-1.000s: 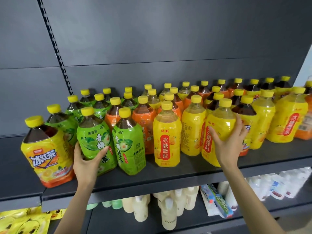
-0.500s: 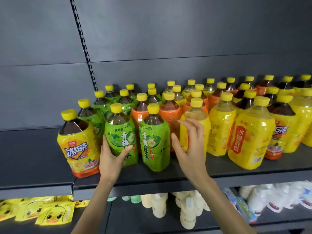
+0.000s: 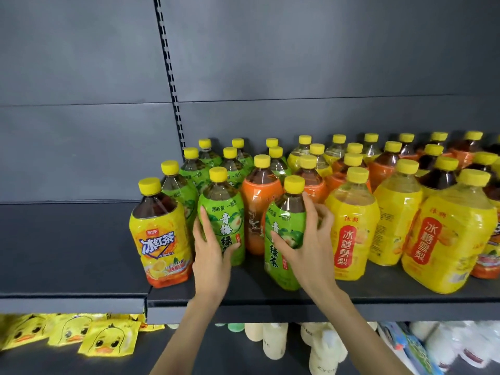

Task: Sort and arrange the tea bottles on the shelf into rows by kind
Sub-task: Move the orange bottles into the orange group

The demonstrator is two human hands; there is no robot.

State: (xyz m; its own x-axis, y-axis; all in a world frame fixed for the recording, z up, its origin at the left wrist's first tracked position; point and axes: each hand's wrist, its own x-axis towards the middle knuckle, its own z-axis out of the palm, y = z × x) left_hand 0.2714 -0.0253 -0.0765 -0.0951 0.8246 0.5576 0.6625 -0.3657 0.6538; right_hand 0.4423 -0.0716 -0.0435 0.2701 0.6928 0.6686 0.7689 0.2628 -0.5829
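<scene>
Head view: left hand [image 3: 209, 255] gripping green tea bottle [image 3: 223, 212] just left of orange bottle [image 3: 257, 201], thumb and fingers wrapping its label; right hand [image 3: 311, 247] clamping second green bottle [image 3: 286, 220] just right of orange bottle, fingers spreading round its shoulder; yellow pear bottle [image 3: 351, 226] crowding further right; back rows hiding each other.

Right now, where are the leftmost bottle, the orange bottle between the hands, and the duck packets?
Leftmost bottle [image 3: 159, 239]: head view, label.
Orange bottle [image 3: 257, 201]: head view, shoulder.
Duck packets [image 3: 108, 339]: head view, nearest packet.
</scene>
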